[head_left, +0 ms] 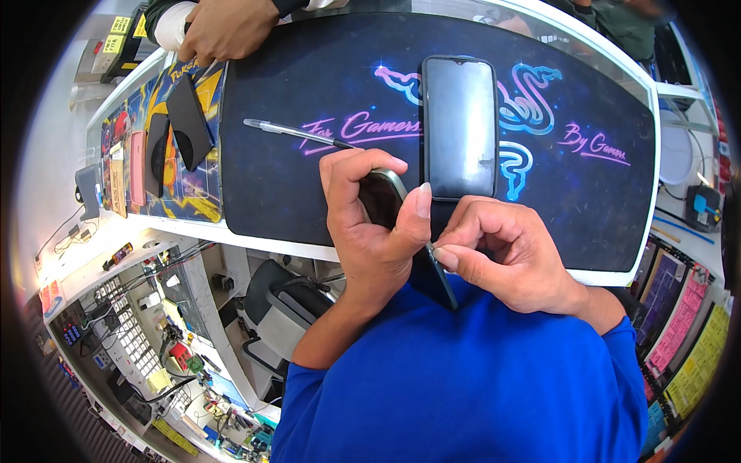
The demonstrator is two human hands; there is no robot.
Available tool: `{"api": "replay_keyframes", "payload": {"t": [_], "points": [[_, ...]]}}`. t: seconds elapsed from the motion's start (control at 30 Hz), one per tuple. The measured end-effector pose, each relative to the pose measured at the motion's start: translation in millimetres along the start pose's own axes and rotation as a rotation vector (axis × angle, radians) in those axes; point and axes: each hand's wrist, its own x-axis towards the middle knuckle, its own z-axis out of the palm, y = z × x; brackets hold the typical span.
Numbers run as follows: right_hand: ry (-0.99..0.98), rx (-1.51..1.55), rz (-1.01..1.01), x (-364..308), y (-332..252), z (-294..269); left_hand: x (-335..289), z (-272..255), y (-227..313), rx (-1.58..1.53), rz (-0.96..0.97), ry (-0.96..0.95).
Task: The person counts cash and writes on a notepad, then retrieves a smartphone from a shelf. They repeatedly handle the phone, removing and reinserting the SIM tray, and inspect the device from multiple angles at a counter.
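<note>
Smartphone work at the edge of the case appears to be the step in hand: the slim, dark handset stands tilted between the 2 hands, just above the near rim of the desk and in front of the person's blue shirt. The left hand wraps it from the left, fingers curled over its far end and thumb laid along the upper side. The right hand has thumb and index finger brought together in a pinch on its right edge; whether a small part or tool also sits between those fingertips is too fine to tell. Such edge work, as I judge it, calls next for the left hand to hold the body firm while the right makes only a small, controlled pull or press along the rim, without twisting. Just beyond the right hand, a larger black touchscreen phone lies face up on the black gaming mat, close enough that a slip could knock it. A clear-barrelled ballpoint pen lies to the left, beyond the left hand.
</note>
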Motion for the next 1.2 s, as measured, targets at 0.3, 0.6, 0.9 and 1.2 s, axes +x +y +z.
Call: {"api": "replay_keyframes", "payload": {"t": [0.3,0.6,0.9,1.2], "points": [[-0.011,0.055,0.018,-1,0,-1,1,0,2,0.003,0.019,-0.009],[0.067,0.020,-0.051,-1,5,7,0,0,2,-0.018,0.030,-0.022],[0.040,0.093,0.006,0,7,3,3,-1,-1,-0.026,-0.064,-0.016],[-0.152,-0.132,-0.171,1,1,3,29,-10,7,-0.373,-0.221,0.080]]}}
